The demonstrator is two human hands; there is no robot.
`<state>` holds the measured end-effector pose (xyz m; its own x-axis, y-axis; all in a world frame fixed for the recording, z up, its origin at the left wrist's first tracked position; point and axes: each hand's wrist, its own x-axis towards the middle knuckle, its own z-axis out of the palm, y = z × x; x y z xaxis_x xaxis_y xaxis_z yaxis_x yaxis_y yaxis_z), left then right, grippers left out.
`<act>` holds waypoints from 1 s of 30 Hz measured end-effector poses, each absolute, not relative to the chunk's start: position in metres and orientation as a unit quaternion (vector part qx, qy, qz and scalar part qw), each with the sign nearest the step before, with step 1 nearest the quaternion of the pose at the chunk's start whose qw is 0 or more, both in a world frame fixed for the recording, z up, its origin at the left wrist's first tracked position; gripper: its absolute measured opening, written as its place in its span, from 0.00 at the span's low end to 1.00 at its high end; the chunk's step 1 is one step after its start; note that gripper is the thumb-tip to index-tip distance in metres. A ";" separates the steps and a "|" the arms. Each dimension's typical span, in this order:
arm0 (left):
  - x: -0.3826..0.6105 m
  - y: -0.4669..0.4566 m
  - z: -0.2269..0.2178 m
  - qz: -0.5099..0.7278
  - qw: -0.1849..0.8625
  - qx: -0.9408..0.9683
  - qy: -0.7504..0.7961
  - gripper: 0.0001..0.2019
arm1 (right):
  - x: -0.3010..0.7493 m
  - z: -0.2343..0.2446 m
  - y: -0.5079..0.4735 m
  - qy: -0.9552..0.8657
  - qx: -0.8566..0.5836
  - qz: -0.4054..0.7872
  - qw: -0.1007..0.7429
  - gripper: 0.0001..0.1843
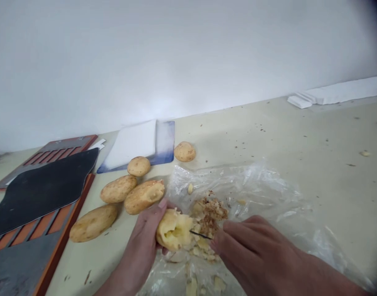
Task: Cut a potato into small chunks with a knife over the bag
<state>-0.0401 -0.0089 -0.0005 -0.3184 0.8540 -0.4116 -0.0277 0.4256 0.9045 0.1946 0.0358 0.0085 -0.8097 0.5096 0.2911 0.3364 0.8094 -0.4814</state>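
The left hand (139, 242) curls around a peeled potato (174, 230), holding it firm above a clear plastic bag (262, 193). The right hand (253, 255) grips a small knife (201, 234), its thin blade right against the potato.

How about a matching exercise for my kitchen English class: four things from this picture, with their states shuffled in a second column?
Things:
1. left hand
2. right hand
3. clear plastic bag
4. white board

States:
A. lying under the peelings
B. holding a small knife
C. gripping a cut-open potato
D. lying on a blue-edged board

Right pairs: 1-C, 2-B, 3-A, 4-D.
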 end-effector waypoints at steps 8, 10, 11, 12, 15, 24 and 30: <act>-0.039 -0.017 0.010 0.495 0.405 0.403 0.655 0.18 | 0.178 0.018 0.030 -0.860 -0.292 0.295 0.296 0.25; -0.036 -0.019 0.011 0.494 0.389 0.409 0.662 0.17 | 0.177 0.019 0.028 -0.853 -0.307 0.294 0.304 0.24; -0.034 -0.018 0.012 0.491 0.379 0.412 0.668 0.17 | 0.177 0.019 0.027 -0.851 -0.316 0.295 0.298 0.23; -0.033 -0.018 0.012 0.487 0.369 0.415 0.674 0.18 | 0.178 0.019 0.026 -0.851 -0.322 0.299 0.289 0.21; -0.033 -0.015 0.013 0.476 0.343 0.426 0.688 0.19 | 0.179 0.017 0.024 -0.850 -0.335 0.308 0.265 0.17; -0.036 -0.016 0.011 0.464 0.312 0.450 0.696 0.20 | 0.172 0.017 0.026 -0.856 -0.344 0.242 0.299 0.24; -0.034 -0.013 0.010 0.470 0.295 0.453 0.698 0.15 | 0.177 0.015 0.021 -0.855 -0.342 0.259 0.292 0.23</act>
